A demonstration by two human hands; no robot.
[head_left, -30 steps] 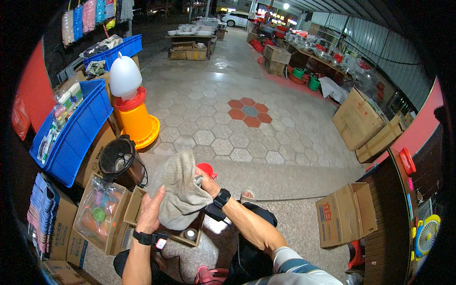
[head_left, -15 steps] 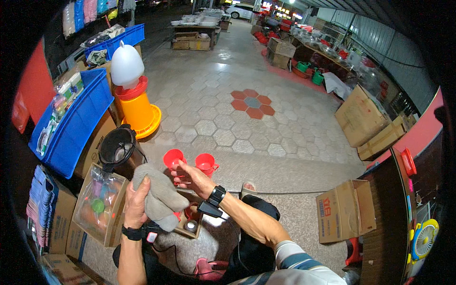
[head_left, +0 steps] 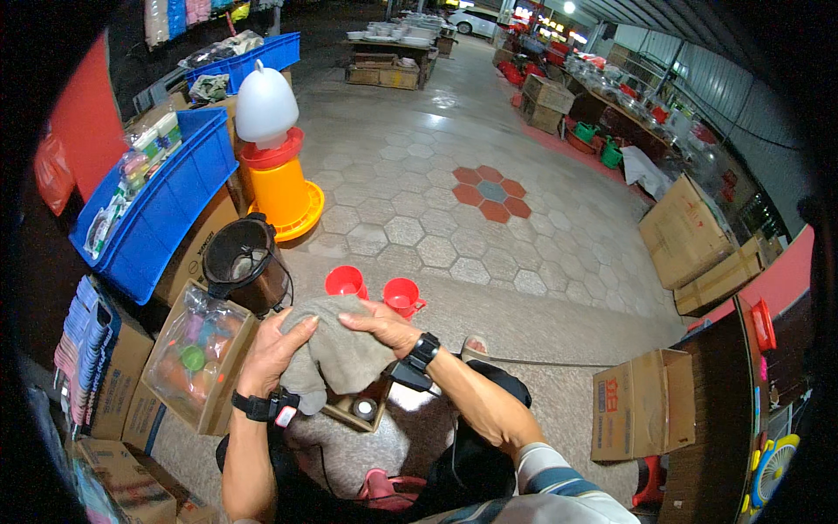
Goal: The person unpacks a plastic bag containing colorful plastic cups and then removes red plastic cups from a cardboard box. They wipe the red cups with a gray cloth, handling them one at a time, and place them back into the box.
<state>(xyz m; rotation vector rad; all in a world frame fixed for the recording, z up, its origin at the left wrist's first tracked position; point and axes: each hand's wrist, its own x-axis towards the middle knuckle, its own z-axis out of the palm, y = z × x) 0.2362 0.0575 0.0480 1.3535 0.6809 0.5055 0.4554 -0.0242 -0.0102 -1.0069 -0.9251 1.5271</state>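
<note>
A greyish cloth [head_left: 345,349] is bunched between both hands in front of me. My left hand [head_left: 278,348] is closed on its left side, thumb over the top, and my right hand [head_left: 380,326] grips its upper right part; anything inside the folds is hidden. Directly below sits a small open cardboard box [head_left: 377,409] holding a dark round object with a pale top [head_left: 365,408]. Just beyond the cloth stand two red plastic cups [head_left: 401,299], side by side on the pavement.
A black bucket [head_left: 246,278], an orange poultry feeder [head_left: 285,210], a blue crate [head_left: 155,229] and a box of bagged plastic goods [head_left: 170,384] line my left. An open carton [head_left: 642,410] and dark shelving [head_left: 711,393] flank my right. Farther off are tables of wares [head_left: 393,48].
My right hand was apart from the cloth half a second ago and now holds it. The cloth has risen and spread to the right, partly covering the box. The view has shifted slightly.
</note>
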